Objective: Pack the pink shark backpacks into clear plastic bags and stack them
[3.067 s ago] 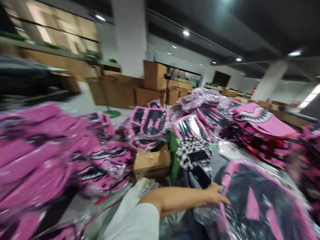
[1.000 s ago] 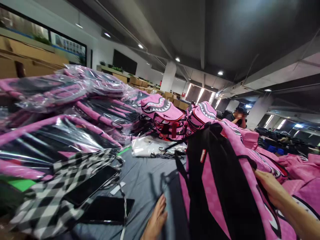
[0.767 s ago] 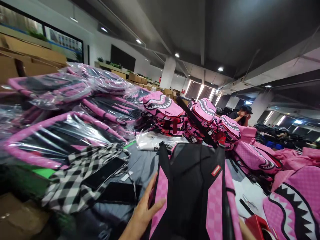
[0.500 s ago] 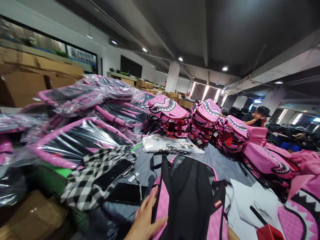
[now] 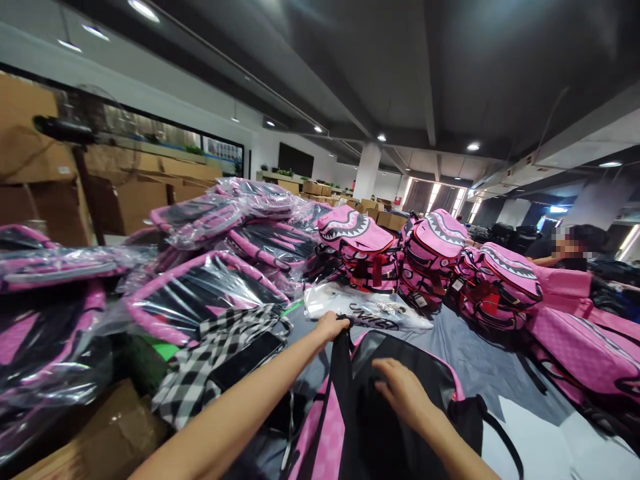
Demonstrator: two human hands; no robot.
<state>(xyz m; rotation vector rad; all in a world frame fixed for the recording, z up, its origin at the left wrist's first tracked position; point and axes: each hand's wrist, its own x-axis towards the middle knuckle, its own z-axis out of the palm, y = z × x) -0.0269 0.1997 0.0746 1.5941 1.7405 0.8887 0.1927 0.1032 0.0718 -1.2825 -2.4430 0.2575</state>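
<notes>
Backpack [image 5: 367, 420] of black padded fabric, with pink checked side panels, is at the near middle of the scene, over the grey cloth-covered table [image 5: 453, 341], its back panel turned up. The left hand [image 5: 333, 327] has its fingers closed on the far end of the flat black shoulder strap [image 5: 341, 363], on the left side. The right hand [image 5: 403, 390] is over the back panel, fingers half bent, with nothing seen in it; I cannot tell if it touches. To handle this well, I judge, the strap should be held firmly but not pulled hard, so that it does not twist, while the right palm could steady the panel. It seems wise also to mind the loose black strap loop [image 5: 505, 437] at near right, which could catch the white paper sheets [image 5: 545, 440] beside it.
</notes>
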